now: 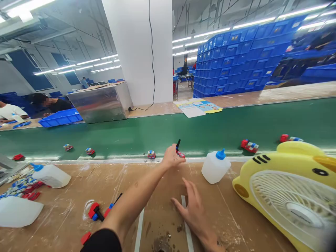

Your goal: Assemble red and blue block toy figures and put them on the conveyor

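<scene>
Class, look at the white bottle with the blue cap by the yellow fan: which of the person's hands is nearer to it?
Right. The right hand lies flat just below-left of the white bottle; the left hand, holding a small red toy, is farther left.

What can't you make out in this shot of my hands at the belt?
Head view only:
- Small red toy: mostly hidden by left hand fingers.
- Yellow fan: cut off by right and bottom edges.
- Toy cars on green belt: too small for detail.
- Right hand: wrist leaves frame.

no legible text, crate labels (237, 37) blurred (printed sheets (199, 106) too)
</scene>
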`<state>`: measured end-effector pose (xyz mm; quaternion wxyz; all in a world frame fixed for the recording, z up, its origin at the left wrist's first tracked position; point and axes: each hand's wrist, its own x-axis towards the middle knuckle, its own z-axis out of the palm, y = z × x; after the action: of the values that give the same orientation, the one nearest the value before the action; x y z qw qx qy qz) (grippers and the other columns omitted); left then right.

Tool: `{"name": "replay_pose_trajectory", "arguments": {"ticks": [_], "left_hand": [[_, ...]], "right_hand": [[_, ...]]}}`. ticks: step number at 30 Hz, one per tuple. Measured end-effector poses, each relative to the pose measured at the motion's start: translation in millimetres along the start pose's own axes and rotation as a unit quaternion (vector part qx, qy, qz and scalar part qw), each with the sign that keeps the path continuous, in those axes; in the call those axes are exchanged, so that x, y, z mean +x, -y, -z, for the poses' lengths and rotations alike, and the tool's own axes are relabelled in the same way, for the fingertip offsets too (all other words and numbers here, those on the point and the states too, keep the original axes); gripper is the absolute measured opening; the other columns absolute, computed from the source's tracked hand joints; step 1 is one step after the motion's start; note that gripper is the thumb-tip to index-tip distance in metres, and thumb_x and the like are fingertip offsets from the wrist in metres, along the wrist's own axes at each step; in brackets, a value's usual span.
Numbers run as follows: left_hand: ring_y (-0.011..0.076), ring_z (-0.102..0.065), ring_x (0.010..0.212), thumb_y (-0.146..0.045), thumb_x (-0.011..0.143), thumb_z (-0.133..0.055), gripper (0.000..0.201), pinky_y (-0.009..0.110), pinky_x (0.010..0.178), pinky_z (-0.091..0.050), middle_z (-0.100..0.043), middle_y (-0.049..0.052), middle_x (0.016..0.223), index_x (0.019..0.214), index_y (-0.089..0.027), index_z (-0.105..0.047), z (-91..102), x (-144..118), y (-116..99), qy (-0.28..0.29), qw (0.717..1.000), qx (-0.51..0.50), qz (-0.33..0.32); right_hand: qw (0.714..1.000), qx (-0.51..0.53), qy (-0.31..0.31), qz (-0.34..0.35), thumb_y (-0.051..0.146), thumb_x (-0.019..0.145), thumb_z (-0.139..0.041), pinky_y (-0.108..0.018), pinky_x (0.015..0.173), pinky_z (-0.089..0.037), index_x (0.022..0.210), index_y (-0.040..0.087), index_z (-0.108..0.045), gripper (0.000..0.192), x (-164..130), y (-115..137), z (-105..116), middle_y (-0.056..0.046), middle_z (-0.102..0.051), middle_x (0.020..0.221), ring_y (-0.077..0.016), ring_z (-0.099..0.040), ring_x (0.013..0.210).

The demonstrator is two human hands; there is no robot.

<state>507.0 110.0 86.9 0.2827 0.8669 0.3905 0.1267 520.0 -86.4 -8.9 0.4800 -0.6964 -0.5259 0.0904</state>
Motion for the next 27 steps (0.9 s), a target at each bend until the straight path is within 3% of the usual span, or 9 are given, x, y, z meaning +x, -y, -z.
{"name": "replay_pose_trajectory", "arguments": {"ticks": [3,6,10,13,15,17,22,25,27], "left_hand": [[0.0223,-0.063,0.1,-0.033,0.089,-0.07,0.036,0.04,0.087,-0.054,-0.063,0.009,0.113,0.118,-0.014,-0.059,6.3,66,-10,0.08,0.994,0.078,0.02],[0.0225,-0.063,0.103,-0.033,0.095,-0.064,0.029,0.042,0.088,-0.055,-0.063,0.008,0.117,0.118,-0.015,-0.061,5.0,99,-17,0.144,0.979,0.136,0.041],[0.0254,-0.061,0.11,-0.036,0.095,-0.063,0.04,0.047,0.093,-0.053,-0.059,0.011,0.126,0.129,-0.016,-0.056,-0.6,94,-11,0.152,0.975,0.16,0.028],[0.0293,-0.059,0.115,-0.046,0.088,-0.069,0.07,0.045,0.095,-0.051,-0.054,0.016,0.134,0.145,-0.016,-0.041,11.8,65,6,0.134,0.98,0.147,-0.011],[0.0306,-0.058,0.118,-0.052,0.081,-0.074,0.087,0.038,0.095,-0.05,-0.056,0.017,0.133,0.149,-0.016,-0.035,37.3,33,24,0.119,0.983,0.137,-0.041],[0.0294,-0.057,0.119,-0.049,0.081,-0.073,0.081,0.032,0.097,-0.047,-0.059,0.015,0.13,0.148,-0.02,-0.039,75.2,-14,49,0.093,0.984,0.138,-0.061],[0.0357,-0.063,0.103,-0.029,0.091,-0.052,0.039,0.045,0.089,-0.047,-0.066,0.019,0.11,0.127,-0.014,-0.058,156.6,-194,123,0.009,0.979,0.203,0.019],[0.0368,-0.068,0.091,-0.024,0.084,-0.053,0.029,0.044,0.078,-0.051,-0.068,0.016,0.101,0.108,-0.02,-0.068,149.2,-304,166,0.025,0.955,0.256,0.145],[0.0352,-0.067,0.102,-0.02,0.074,-0.061,0.053,0.043,0.085,-0.051,-0.056,0.014,0.135,0.126,-0.03,-0.062,126.7,-355,189,0.018,0.955,0.239,0.174]], "right_hand": [[0.999,-0.007,0.038,-0.001,0.036,0.086,-0.066,-0.049,0.099,-0.05,0.132,0.025,-0.052,0.049,2,-4,-2,-0.011,-0.058,0.128,-0.0329,-0.056,0.119],[0.998,-0.004,0.064,0.004,0.036,0.083,-0.069,-0.045,0.09,-0.055,0.115,0.026,-0.062,0.034,4,-6,-2,-0.008,-0.065,0.112,-0.0309,-0.063,0.105],[0.998,0.007,0.065,0.024,0.039,0.084,-0.067,-0.042,0.078,-0.057,0.101,0.027,-0.066,0.021,6,-8,-1,-0.007,-0.068,0.097,-0.0302,-0.065,0.091],[0.997,0.018,0.076,0.019,0.044,0.086,-0.064,-0.043,0.075,-0.057,0.097,0.026,-0.067,0.022,3,-11,1,-0.008,-0.069,0.093,-0.0307,-0.066,0.087],[0.995,0.036,0.091,-0.016,0.047,0.087,-0.063,-0.043,0.077,-0.056,0.098,0.025,-0.067,0.025,3,-13,1,-0.008,-0.07,0.095,-0.0309,-0.067,0.089],[0.99,0.066,0.113,-0.058,0.05,0.087,-0.063,-0.042,0.078,-0.056,0.097,0.024,-0.067,0.028,14,-14,-2,-0.009,-0.072,0.096,-0.0308,-0.068,0.088],[0.99,0.09,0.101,-0.036,0.044,0.082,-0.062,-0.044,0.081,-0.05,0.1,0.021,-0.066,0.03,105,-1,-37,-0.009,-0.07,0.095,-0.0295,-0.064,0.087],[0.989,0.109,0.093,-0.019,0.031,0.069,-0.07,-0.047,0.103,-0.037,0.102,0.02,-0.066,0.035,169,8,-68,-0.01,-0.067,0.106,-0.0318,-0.056,0.108],[0.985,0.131,0.109,-0.019,0.027,0.062,-0.075,-0.047,0.104,-0.034,0.09,0.02,-0.068,0.03,195,13,-82,-0.009,-0.068,0.096,-0.0327,-0.056,0.106]]}}
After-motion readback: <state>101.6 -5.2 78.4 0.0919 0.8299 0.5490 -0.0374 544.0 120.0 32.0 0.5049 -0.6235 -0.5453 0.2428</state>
